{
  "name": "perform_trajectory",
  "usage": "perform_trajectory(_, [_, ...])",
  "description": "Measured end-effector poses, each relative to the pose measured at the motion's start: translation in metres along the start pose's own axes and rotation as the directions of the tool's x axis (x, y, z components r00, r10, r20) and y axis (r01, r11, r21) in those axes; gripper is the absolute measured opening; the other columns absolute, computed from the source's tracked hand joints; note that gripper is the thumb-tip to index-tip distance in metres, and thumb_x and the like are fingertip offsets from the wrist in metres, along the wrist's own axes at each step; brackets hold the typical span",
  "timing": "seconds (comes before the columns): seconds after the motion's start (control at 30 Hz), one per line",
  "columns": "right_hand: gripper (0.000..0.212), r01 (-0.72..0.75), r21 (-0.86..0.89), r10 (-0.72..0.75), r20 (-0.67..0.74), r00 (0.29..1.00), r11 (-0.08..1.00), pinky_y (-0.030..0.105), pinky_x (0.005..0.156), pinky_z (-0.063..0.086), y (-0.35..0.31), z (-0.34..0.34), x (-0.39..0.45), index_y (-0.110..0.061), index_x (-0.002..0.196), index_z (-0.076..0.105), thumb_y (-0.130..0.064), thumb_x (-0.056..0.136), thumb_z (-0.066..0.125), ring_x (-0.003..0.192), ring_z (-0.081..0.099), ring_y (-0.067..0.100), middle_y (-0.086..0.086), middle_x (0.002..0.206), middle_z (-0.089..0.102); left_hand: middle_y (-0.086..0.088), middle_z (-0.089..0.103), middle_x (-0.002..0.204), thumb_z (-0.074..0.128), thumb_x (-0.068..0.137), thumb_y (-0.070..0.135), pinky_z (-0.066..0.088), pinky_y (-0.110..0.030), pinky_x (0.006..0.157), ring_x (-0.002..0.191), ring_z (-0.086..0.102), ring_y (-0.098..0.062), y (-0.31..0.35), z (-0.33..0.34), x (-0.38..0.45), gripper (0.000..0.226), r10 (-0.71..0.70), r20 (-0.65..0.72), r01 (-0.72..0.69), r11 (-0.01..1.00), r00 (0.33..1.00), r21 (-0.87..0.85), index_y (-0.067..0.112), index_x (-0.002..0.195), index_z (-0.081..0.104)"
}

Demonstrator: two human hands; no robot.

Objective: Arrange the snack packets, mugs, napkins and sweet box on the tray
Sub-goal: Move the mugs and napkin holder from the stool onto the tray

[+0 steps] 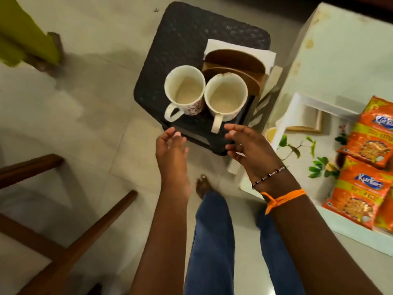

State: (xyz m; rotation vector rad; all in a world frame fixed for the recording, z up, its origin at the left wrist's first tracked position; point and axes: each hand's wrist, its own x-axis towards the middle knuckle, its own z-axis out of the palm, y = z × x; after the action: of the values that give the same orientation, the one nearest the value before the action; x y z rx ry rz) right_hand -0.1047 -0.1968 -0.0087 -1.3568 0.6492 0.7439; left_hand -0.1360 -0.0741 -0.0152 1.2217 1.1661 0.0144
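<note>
Two white ceramic mugs [205, 95] stand touching on the dark woven stool [180, 39]. Your left hand [171, 145] and right hand [248, 145] hover near, fingers apart, holding nothing. Rigid, breakable, probably smooth: grip the handles.

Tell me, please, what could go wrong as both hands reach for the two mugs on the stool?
The two mugs stand touching near the black stool's front edge, so lifting one could knock the other off. The right mug's handle overhangs that edge beside the right hand, easily bumped. The left hand is open too.
</note>
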Motion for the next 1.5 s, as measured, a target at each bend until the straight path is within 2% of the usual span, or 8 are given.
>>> perform_trajectory(0.13, [0.015,0.026,-0.071,-0.036,-0.145,0.989,0.997,0.028,0.067,0.039,0.007,0.033,0.018,-0.016,0.079,0.061,-0.019,0.091,0.051,0.070,0.045,0.014,0.005,0.079,0.053,0.004,0.053,0.117,0.045,0.094,0.035,0.038,-0.032,0.098,0.113,0.048,-0.014,0.022,-0.015,0.037,0.018,-0.012,0.073,-0.003,0.981,0.997,0.196,0.028,0.110,0.049])
perform_trajectory(0.37, [0.028,0.109,-0.065,-0.122,-0.252,0.960,0.992,0.024,0.067,0.038,0.011,0.046,0.032,-0.025,0.068,0.060,-0.029,0.093,0.046,0.084,0.050,0.013,-0.009,0.083,0.063,0.012,0.059,0.095,0.049,0.093,0.032,0.034,-0.015,0.070,0.091,0.049,0.000,0.036,-0.019,0.065,0.017,0.022,0.323,-0.152,0.910,0.946,0.385,0.029,0.090,0.065])
perform_trajectory(0.83, [0.022,0.289,-0.205,-0.340,-0.292,0.894,0.935,0.000,0.054,0.036,0.035,0.006,0.004,-0.013,0.071,0.060,-0.016,0.090,0.052,0.050,0.048,-0.011,-0.007,0.069,0.058,-0.003,0.067,0.095,0.057,0.089,0.025,0.043,-0.026,0.082,0.097,0.058,-0.016,0.022,-0.024,0.039,0.018,0.108,0.352,-0.258,0.874,0.930,0.412,0.031,0.076,0.067])
perform_trajectory(1.0, [0.019,0.268,-0.279,-0.357,-0.342,0.869,0.922,0.018,0.062,0.037,0.052,-0.043,-0.030,-0.011,0.074,0.060,-0.016,0.090,0.052,0.058,0.047,0.002,0.001,0.070,0.057,-0.002,0.069,0.088,0.059,0.087,0.023,0.047,-0.029,0.086,0.094,0.060,-0.017,-0.013,-0.024,-0.009,0.016,0.026,0.389,-0.191,0.901,0.921,0.390,0.028,0.076,0.070])
perform_trajectory(1.13, [0.021,0.264,-0.264,-0.357,-0.418,0.836,0.928,0.015,0.063,0.037,0.067,-0.090,-0.051,-0.013,0.071,0.059,-0.011,0.090,0.050,0.058,0.049,-0.004,0.004,0.071,0.058,0.006,0.070,0.081,0.058,0.088,0.023,0.048,-0.016,0.074,0.085,0.061,-0.008,-0.038,0.000,-0.047,0.018,-0.039,0.445,-0.159,0.903,0.895,0.400,0.026,0.075,0.070])
perform_trajectory(1.23, [0.024,0.253,-0.219,-0.329,-0.471,0.819,0.942,0.008,0.058,0.037,0.078,-0.125,-0.058,-0.012,0.070,0.058,-0.012,0.092,0.049,0.054,0.050,-0.007,-0.002,0.067,0.057,0.009,0.068,0.079,0.057,0.089,0.022,0.045,-0.020,0.076,0.084,0.059,-0.006,-0.052,0.026,-0.074,0.020,-0.060,0.477,-0.168,0.892,0.877,0.420,0.026,0.073,0.069])
perform_trajectory(1.33, [0.028,0.228,-0.172,-0.284,-0.495,0.821,0.958,0.016,0.058,0.035,0.090,-0.156,-0.060,-0.015,0.066,0.055,-0.014,0.093,0.046,0.054,0.045,0.000,-0.005,0.066,0.054,0.005,0.066,0.077,0.056,0.089,0.024,0.048,-0.038,0.077,0.083,0.058,-0.015,-0.067,0.052,-0.097,0.022,-0.100,0.491,-0.169,0.864,0.865,0.474,0.026,0.071,0.068])
perform_trajectory(1.5, [0.033,0.245,-0.032,-0.227,-0.505,0.833,0.969,0.018,0.059,0.033,0.104,-0.182,-0.057,-0.019,0.063,0.053,-0.012,0.095,0.043,0.062,0.041,0.007,-0.003,0.068,0.053,0.002,0.067,0.078,0.055,0.090,0.019,0.046,-0.049,0.098,0.090,0.060,-0.020,-0.086,0.077,-0.114,0.024,-0.087,0.493,-0.200,0.842,0.866,0.501,0.025,0.070,0.066])
